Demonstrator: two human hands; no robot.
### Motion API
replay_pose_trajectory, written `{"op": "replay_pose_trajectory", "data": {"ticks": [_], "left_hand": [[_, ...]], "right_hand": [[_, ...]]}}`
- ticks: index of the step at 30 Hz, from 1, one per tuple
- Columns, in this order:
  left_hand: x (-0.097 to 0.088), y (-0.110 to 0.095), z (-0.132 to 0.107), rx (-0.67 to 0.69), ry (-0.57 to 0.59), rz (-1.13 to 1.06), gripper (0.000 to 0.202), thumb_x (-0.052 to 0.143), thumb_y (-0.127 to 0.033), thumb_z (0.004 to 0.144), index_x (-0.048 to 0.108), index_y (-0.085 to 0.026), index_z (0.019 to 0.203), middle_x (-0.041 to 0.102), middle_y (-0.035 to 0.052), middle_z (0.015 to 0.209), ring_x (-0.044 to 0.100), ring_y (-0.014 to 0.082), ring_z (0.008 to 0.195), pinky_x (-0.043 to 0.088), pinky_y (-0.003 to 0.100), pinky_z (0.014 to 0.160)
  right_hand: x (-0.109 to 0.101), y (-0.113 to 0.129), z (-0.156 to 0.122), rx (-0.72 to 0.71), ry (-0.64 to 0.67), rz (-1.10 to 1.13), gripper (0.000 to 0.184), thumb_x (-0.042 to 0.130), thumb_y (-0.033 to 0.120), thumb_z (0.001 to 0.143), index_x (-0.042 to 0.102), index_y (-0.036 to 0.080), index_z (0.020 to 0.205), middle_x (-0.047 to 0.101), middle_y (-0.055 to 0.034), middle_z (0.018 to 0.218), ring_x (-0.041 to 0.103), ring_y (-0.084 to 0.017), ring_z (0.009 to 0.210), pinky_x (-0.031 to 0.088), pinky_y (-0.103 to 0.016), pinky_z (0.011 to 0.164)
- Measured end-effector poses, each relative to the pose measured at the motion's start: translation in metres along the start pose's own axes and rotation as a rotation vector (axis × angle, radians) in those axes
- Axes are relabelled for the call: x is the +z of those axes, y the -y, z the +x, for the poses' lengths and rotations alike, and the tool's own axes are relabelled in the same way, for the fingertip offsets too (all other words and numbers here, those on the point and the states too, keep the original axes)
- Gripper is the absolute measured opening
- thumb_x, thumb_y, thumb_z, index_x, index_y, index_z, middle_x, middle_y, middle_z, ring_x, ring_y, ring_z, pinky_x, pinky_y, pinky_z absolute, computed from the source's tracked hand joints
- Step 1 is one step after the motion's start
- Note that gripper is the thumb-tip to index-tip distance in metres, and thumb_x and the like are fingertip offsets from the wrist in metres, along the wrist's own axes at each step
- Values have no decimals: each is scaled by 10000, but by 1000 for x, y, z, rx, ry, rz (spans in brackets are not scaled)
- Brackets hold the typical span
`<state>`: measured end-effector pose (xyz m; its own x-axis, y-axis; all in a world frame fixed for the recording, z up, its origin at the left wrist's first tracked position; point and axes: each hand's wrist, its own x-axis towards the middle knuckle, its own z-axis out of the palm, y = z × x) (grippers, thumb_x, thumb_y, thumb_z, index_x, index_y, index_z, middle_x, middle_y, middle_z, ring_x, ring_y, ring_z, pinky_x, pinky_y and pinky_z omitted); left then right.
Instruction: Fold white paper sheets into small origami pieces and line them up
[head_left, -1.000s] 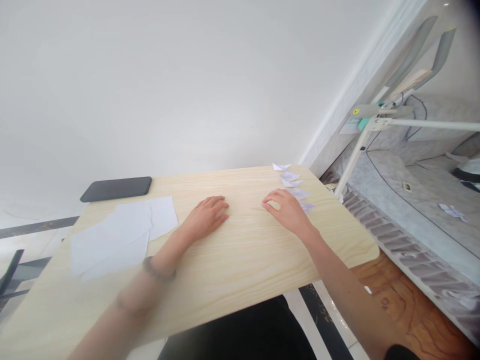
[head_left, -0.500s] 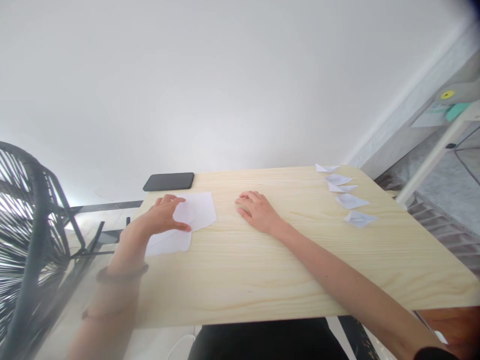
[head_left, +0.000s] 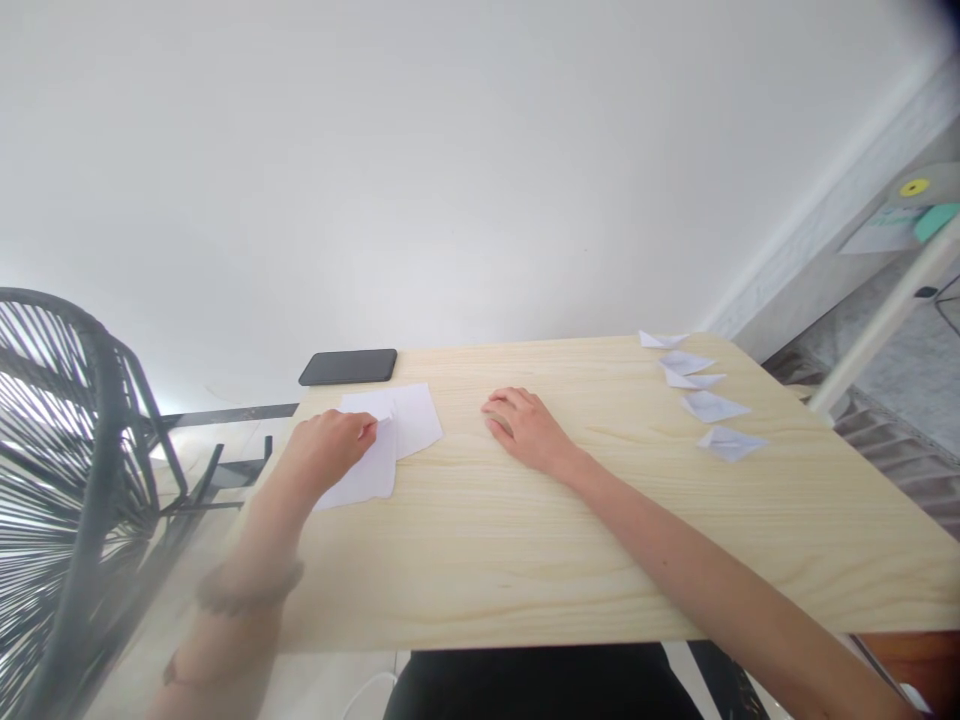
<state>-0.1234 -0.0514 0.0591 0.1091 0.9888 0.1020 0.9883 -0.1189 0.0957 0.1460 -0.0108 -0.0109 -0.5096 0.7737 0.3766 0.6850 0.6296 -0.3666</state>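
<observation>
White sheets of paper (head_left: 418,420) lie overlapping on the left part of the wooden table. Over them, my left hand (head_left: 330,450) is closed in a pinch, thumb and forefinger together on a bit of white paper that pokes out past the fingertips. My right hand (head_left: 529,432) rests on the bare tabletop to the right of the sheets, holding nothing, its fingers loosely bent and the thumb apart from them. Several folded white paper boats (head_left: 714,406) stand in a column along the table's right side.
A black phone (head_left: 349,367) lies at the table's back left corner, by the white wall (head_left: 480,180). To the left stands a dark woven chair (head_left: 97,400). A white metal leg (head_left: 877,330) rises beyond the right edge of the wooden table (head_left: 525,560).
My left hand has gone from spread thumb and fingers over the sheets to a pinch on the paper. The right hand stays in place; the whole view has shifted slightly.
</observation>
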Motion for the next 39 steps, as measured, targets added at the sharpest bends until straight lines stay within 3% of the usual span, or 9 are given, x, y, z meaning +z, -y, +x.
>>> {"op": "replay_pose_trajectory", "data": {"ticks": [8,12,15,18,21,28,33,37,39], "left_hand": [[-13,-2,-3,-19,29,213,286,433,-432,788,670,-272,780,635,52,625,565,236,592,336,275,480],[-16,-18,-7,-47,-210,137,240,459,-412,790,651,-267,792,628,21,601,550,208,549,363,287,503],[-12,-38,-1,222,-392,-55,176,460,-258,810,633,-229,824,655,22,798,575,178,708,415,285,627],[1,-60,12,557,-392,-193,201,465,-112,783,637,-214,755,611,34,910,509,193,907,392,338,781],[22,-77,26,545,-475,-299,252,500,-54,729,662,-236,662,504,59,867,443,204,879,372,375,766],[56,-97,49,549,-141,-859,228,434,-99,784,643,-180,745,514,51,864,508,148,823,426,278,720],[57,-100,47,298,211,-1358,239,404,-182,815,529,-160,1018,581,100,1049,548,201,950,461,349,785],[59,-101,47,23,248,-1526,641,597,-289,728,248,-206,1259,649,85,944,619,209,807,504,373,694],[60,-98,48,-41,248,-1522,626,638,-324,691,337,-177,1220,656,100,948,622,226,819,504,373,706]], "right_hand": [[0,-1,0,-2,-10,30,221,431,246,826,583,203,980,538,-68,1048,459,-197,978,352,-356,877],[-1,-2,-1,-2,-71,168,228,429,262,832,576,196,993,563,-63,1032,474,-181,988,359,-333,890],[-5,-4,-3,135,-136,331,277,384,317,855,556,192,1032,597,-64,1002,524,-162,907,401,-307,822],[-13,-8,-5,327,-116,490,367,309,399,873,511,190,1097,638,-58,928,555,-133,716,431,-276,692],[-21,-15,-6,431,-87,586,419,272,460,867,500,195,1099,654,-48,882,542,-116,624,429,-269,659],[-21,-37,-4,546,-161,811,518,510,454,757,412,180,1185,633,-65,900,585,-156,745,456,-285,664],[-26,-41,-5,535,-172,997,602,672,335,631,424,183,1159,582,-95,1074,569,-191,918,464,-320,756],[-27,-31,-3,571,-161,952,561,713,339,576,483,178,1062,588,-87,1044,560,-206,923,476,-318,722],[-28,-27,-2,515,-92,1033,481,678,342,629,492,183,1043,595,-75,1027,569,-190,897,482,-300,707]]}}
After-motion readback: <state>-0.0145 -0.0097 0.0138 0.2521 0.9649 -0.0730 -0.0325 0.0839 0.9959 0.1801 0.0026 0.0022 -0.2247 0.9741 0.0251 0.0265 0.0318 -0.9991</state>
